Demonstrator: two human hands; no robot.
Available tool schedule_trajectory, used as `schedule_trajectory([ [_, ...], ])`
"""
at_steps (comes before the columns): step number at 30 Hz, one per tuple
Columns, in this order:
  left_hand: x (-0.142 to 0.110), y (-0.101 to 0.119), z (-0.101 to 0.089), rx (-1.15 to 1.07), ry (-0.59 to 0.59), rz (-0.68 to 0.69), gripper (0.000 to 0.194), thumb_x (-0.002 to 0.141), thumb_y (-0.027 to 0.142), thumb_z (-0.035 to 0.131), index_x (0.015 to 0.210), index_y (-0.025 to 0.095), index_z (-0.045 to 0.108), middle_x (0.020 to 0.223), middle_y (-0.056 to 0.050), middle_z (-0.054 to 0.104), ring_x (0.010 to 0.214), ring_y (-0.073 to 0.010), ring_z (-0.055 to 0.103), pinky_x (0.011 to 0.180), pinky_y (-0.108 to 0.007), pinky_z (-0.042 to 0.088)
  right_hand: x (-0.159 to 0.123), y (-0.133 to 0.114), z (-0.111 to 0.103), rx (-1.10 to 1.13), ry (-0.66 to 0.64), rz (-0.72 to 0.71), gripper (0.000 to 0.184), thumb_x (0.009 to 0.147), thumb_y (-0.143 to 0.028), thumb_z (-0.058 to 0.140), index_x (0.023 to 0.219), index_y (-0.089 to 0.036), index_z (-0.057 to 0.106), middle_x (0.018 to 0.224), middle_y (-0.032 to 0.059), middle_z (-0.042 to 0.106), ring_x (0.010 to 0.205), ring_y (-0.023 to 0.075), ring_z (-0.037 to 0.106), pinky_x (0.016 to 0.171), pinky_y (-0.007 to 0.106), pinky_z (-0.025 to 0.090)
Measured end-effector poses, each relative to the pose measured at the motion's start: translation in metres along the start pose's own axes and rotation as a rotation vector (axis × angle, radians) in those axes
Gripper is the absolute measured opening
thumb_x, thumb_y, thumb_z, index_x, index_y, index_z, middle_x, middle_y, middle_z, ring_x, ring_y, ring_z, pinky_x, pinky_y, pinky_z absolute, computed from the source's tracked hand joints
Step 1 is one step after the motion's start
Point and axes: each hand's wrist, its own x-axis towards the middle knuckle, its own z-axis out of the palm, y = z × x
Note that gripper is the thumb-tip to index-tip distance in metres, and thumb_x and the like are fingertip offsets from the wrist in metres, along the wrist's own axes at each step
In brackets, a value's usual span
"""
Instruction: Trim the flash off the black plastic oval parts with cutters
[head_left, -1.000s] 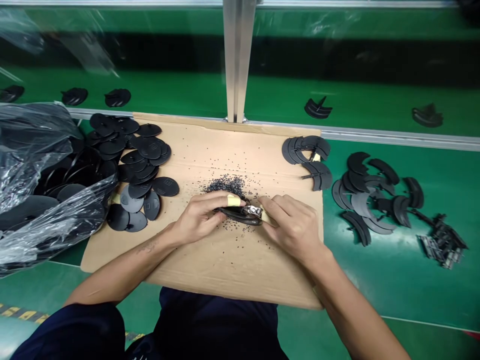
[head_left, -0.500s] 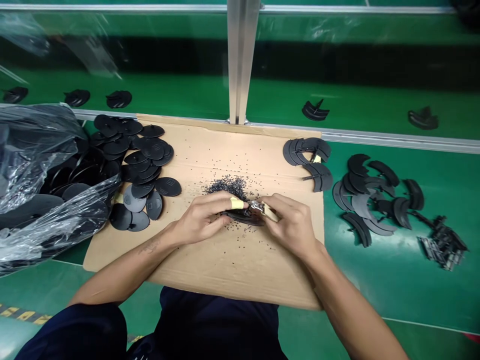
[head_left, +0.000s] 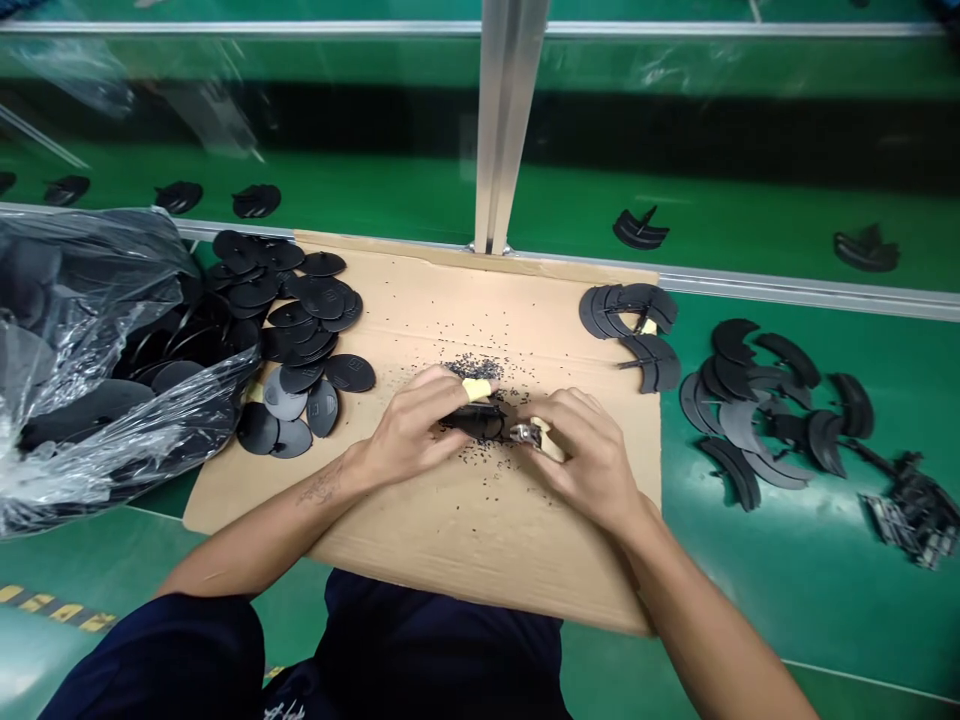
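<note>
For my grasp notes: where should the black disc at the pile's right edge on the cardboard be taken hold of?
Probably best to pinch the black disc by its free right rim, coming from the right: it lies flat and thin on the cardboard, and its left edge meets neighbouring discs.

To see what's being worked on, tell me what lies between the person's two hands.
In the head view, a black plastic piece and a small metal tool lie between the left hand and the right hand.

Left hand [head_left: 412, 430] and right hand [head_left: 589, 460] close together at frame centre, fingers curled inward, wrists bent; left forearm [head_left: 255, 545] and right forearm [head_left: 712, 625] rise from the lower corners. Right fingertips [head_left: 559, 402] poorly seen.
</note>
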Motion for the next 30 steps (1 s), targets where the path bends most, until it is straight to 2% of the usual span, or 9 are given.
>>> schedule_trajectory([
  [5, -0.001, 0.005, 0.001, -0.084, -0.003, -0.055, 0.059, 0.087, 0.011, 0.063, 0.143, 0.020, 0.049, 0.098, -0.003, 0.076, 0.087, -0.0171, 0.062, 0.079, -0.032, 0.051, -0.003, 0.000, 0.006, -0.124, 0.061, -0.113, 0.018, 0.085, -0.006, 0.052, 0.093, -0.020, 0.060, 0.077, 0.0032, 0.063, 0.067, 0.0166, 0.049, 0.061, 0.032, 0.036],
  [19, -0.006, 0.004, 0.004, -0.314, 0.031, -0.208, 0.042, 0.091, 0.020, 0.068, 0.131, 0.017, 0.058, 0.096, -0.006, 0.076, 0.086, -0.0163, 0.067, 0.079, -0.033, 0.053, 0.001, -0.004, 0.005, 0.040, 0.038, -0.074, 0.015, 0.085, -0.008, 0.054, 0.091, -0.022, 0.058, 0.077, 0.0020, 0.062, 0.067, 0.0161, 0.053, 0.062, 0.031, 0.041],
  [22, -0.004, 0.002, 0.000, -0.339, 0.002, -0.214, 0.041, 0.090, 0.037, 0.071, 0.124, 0.017, 0.062, 0.101, -0.009, 0.075, 0.095, -0.0199, 0.068, 0.082, -0.035, 0.054, 0.000, -0.003, 0.006, -0.033, 0.057, -0.105, 0.019, 0.084, -0.005, 0.052, 0.091, -0.021, 0.058, 0.076, 0.0021, 0.062, 0.065, 0.0159, 0.051, 0.061, 0.031, 0.039],
  [24, -0.001, 0.001, -0.003, -0.375, -0.035, -0.198, 0.052, 0.089, 0.057, 0.066, 0.122, 0.017, 0.065, 0.102, -0.010, 0.075, 0.096, -0.0219, 0.067, 0.083, -0.038, 0.054, -0.001, -0.002, 0.006, -0.130, 0.076, -0.136, 0.023, 0.083, -0.003, 0.049, 0.092, -0.021, 0.058, 0.075, 0.0021, 0.063, 0.065, 0.0164, 0.049, 0.060, 0.032, 0.036],
  [25, 0.000, 0.001, -0.005, -0.396, -0.053, -0.200, 0.055, 0.090, 0.062, 0.061, 0.121, 0.017, 0.066, 0.101, -0.011, 0.075, 0.094, -0.0215, 0.067, 0.083, -0.038, 0.055, -0.002, -0.002, 0.006, -0.179, 0.084, -0.156, 0.024, 0.082, -0.002, 0.048, 0.093, -0.021, 0.059, 0.075, 0.0022, 0.063, 0.065, 0.0169, 0.048, 0.060, 0.032, 0.035],
  [26, 0.003, 0.002, -0.007, -0.409, -0.073, -0.211, 0.052, 0.092, 0.060, 0.058, 0.121, 0.017, 0.067, 0.100, -0.010, 0.075, 0.090, -0.0202, 0.067, 0.081, -0.037, 0.056, -0.002, -0.003, 0.005, -0.222, 0.093, -0.179, 0.024, 0.082, -0.002, 0.048, 0.094, -0.021, 0.059, 0.075, 0.0025, 0.064, 0.066, 0.0175, 0.048, 0.060, 0.033, 0.034],
  [30, 0.018, 0.005, -0.020, -0.271, -0.210, -0.229, 0.022, 0.097, 0.030, 0.061, 0.111, 0.018, 0.072, 0.089, -0.006, 0.074, 0.077, -0.0143, 0.066, 0.073, -0.028, 0.056, -0.001, -0.004, 0.002, -0.295, 0.101, -0.262, 0.023, 0.086, -0.003, 0.048, 0.096, -0.020, 0.059, 0.076, 0.0035, 0.065, 0.068, 0.0185, 0.048, 0.061, 0.034, 0.034],
])
